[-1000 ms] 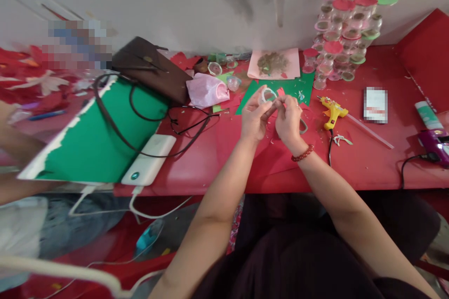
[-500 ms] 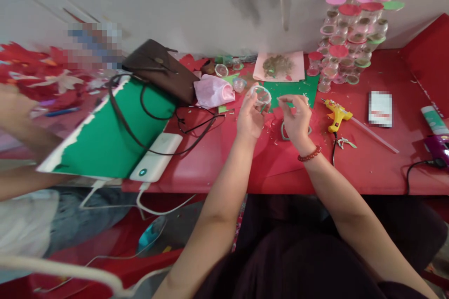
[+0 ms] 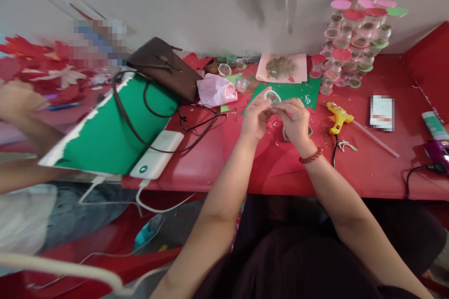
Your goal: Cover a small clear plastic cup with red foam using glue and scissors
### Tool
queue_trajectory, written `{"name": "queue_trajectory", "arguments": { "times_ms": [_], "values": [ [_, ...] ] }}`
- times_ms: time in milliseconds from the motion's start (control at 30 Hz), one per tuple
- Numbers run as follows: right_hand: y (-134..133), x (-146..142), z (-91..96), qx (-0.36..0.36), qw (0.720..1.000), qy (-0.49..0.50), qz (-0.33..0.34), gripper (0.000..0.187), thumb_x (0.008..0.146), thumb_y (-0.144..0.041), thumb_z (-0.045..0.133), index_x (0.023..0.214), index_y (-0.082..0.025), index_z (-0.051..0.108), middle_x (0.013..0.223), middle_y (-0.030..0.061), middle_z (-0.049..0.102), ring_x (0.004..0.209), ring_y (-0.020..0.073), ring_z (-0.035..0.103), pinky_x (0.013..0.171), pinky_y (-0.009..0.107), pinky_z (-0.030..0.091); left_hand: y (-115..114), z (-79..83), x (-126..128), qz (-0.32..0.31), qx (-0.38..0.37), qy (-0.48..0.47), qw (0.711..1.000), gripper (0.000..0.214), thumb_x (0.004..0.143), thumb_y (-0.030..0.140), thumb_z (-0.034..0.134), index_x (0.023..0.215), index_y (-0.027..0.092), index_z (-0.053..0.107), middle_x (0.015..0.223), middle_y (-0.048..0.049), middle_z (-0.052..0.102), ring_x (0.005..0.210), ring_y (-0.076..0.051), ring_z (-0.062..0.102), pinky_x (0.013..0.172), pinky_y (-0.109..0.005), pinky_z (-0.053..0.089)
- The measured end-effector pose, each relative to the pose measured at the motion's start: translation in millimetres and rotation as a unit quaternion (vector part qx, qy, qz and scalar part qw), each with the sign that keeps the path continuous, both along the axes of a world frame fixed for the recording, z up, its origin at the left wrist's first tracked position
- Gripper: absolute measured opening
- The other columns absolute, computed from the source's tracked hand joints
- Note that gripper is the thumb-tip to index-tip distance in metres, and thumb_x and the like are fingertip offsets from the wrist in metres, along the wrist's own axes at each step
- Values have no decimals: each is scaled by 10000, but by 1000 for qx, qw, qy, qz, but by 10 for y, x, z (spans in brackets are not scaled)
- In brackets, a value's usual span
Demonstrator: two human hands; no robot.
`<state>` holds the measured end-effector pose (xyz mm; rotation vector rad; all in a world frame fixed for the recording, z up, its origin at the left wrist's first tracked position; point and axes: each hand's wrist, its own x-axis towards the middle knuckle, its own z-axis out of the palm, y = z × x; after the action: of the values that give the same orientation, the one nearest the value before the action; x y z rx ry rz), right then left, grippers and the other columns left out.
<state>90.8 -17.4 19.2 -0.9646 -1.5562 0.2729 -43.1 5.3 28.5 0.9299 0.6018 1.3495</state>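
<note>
My left hand [image 3: 253, 120] grips a small clear plastic cup [image 3: 273, 96] with a whitish rim, its mouth tilted up above the red paper [image 3: 257, 159]. Against the near side of that cup, the fingertips of my right hand [image 3: 295, 119] are pinched together. Anything between them is too small or too hidden to name. A beaded bracelet [image 3: 311, 155] circles my right wrist. Partly covered by the right hand, a grey-green ring-shaped object [image 3: 286, 134] lies on the paper. Behind both hands is a green sheet [image 3: 298, 89] with paper scraps on it.
To the right lie a yellow glue gun [image 3: 338, 119], a glue stick [image 3: 377, 139] and a pixelated white box [image 3: 382, 112]. A stack of joined plastic cups [image 3: 347, 51] stands behind. Leftward are a brown bag [image 3: 168, 67], glasses [image 3: 196, 124], a power bank [image 3: 156, 155] and another person's arm [image 3: 24, 117].
My right hand has moved left, and its fingertips now meet the cup, where there was a gap before. The cup has shifted slightly right in my left hand. The view has shifted a little.
</note>
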Motion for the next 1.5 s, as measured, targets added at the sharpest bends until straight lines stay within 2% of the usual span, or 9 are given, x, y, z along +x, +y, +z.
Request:
{"name": "queue_trajectory", "arguments": {
  "times_ms": [133,467,633,733,833,933,1100,1233,1500],
  "values": [
    [11,26,16,-7,1000,8,5,213,968,-197,647,817,-277,774,818,6,734,843,194,645,838,372,533,38,-31,-21,12,0,31,999,347,826,301,726,1165,242,687,1009,-18,742,908,-147,705,837,-280,550],
    [-12,-11,-34,12,997,47,-58,193,975,-195,555,808,-239,641,833,24,706,845,187,646,815,337,517,-31,11,66,2,-23,8,1000,281,743,258,732,1021,218,708,914,5,755,810,-117,691,842,-261,559],
    [100,127,-56,-69,977,133,-149,191,1013,-297,514,867,-230,618,823,19,687,776,160,628,806,319,509,-81,63,57,30,-54,-6,998,292,760,317,707,1028,207,738,863,-33,766,775,-148,711,718,-252,543],
    [125,111,-94,-101,981,113,-123,205,1020,-316,510,884,-226,635,756,-2,669,707,145,618,733,289,497,-73,97,47,37,-73,-11,997,283,798,349,717,1043,212,749,859,-27,765,717,-122,685,621,-221,496],
    [103,41,-131,-81,993,37,-79,212,998,-237,513,881,-227,690,830,28,706,790,165,660,765,301,518,-46,125,29,30,-94,-19,995,272,852,376,699,1066,222,766,889,-30,771,659,-101,641,536,-216,441],
    [76,20,-130,-50,996,-5,-76,256,947,-141,522,863,-232,746,982,73,733,946,205,677,858,357,539,-14,137,1,35,-105,-26,994,286,898,409,666,1098,237,773,922,-36,776,672,-114,645,537,-233,457],
    [28,41,-34,-14,998,-3,-56,162,965,-212,621,961,-258,776,909,45,747,891,220,658,879,413,526,7,134,-32,42,-113,-42,992,349,924,437,646,1207,259,746,861,-27,761,699,-129,668,575,-235,504],
    [-21,9,21,14,998,-57,-1,77,920,-291,752,986,-305,789,990,33,751,969,232,652,932,440,511,-18,137,-14,25,-121,-41,991,271,936,429,641,1097,241,752,863,-31,753,654,-107,638,535,-222,460],
    [-37,-20,13,47,997,-60,7,120,979,-295,681,925,-284,788,940,41,779,922,227,654,903,439,510,-81,187,62,11,-119,-68,990,159,929,335,673,986,207,747,836,-15,738,637,-64,615,553,-167,455]
  ]
}}
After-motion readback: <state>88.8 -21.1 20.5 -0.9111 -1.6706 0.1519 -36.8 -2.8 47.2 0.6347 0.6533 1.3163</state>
